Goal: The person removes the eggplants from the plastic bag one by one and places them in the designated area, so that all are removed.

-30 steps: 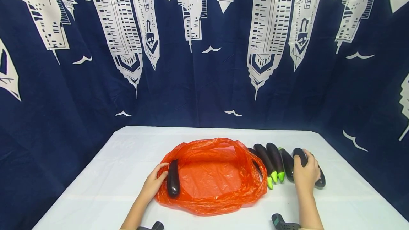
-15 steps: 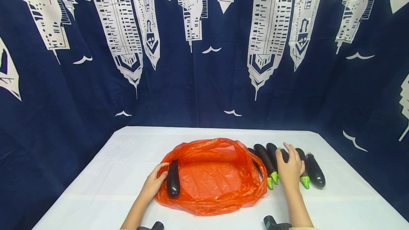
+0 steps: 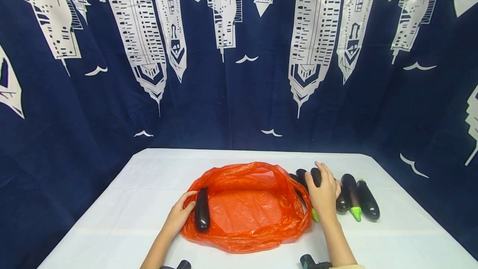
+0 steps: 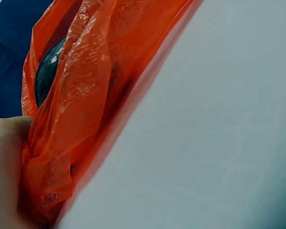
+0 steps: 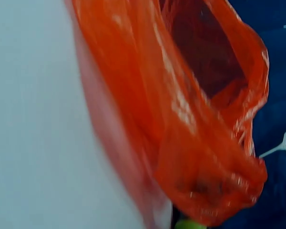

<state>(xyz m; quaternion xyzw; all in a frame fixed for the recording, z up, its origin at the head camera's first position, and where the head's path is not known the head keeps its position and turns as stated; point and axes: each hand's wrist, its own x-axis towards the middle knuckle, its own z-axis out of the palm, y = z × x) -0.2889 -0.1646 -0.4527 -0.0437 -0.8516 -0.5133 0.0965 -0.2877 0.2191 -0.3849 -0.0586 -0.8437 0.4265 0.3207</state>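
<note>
An orange plastic bag (image 3: 246,240) lies with its mouth wide, one dark purple eggplant (image 3: 202,211) inside at its left end. My left hand (image 3: 177,216) holds the bag's left rim; in the left wrist view the thumb (image 4: 12,125) presses the crumpled plastic (image 4: 81,95). To the bag's right, my right hand (image 3: 323,194) hovers over the row of eggplants with fingers spread. An eggplant (image 3: 315,175) shows between its thumb and fingers; others are partly hidden beneath it. The right wrist view is mostly filled by the bag (image 5: 157,105), a green stem (image 5: 188,224) at the bottom.
Right of the hand lie three more eggplants: one partly covered (image 3: 342,204), one with a green stem (image 3: 349,190), and an outermost one (image 3: 367,200). They rest on a white-covered table (image 3: 112,202) before a navy curtain (image 3: 231,107) printed with buildings.
My right hand has let go of an eggplant near the row's right end and moved left over the row towards the bag. The left hand has stayed at the bag's rim.
</note>
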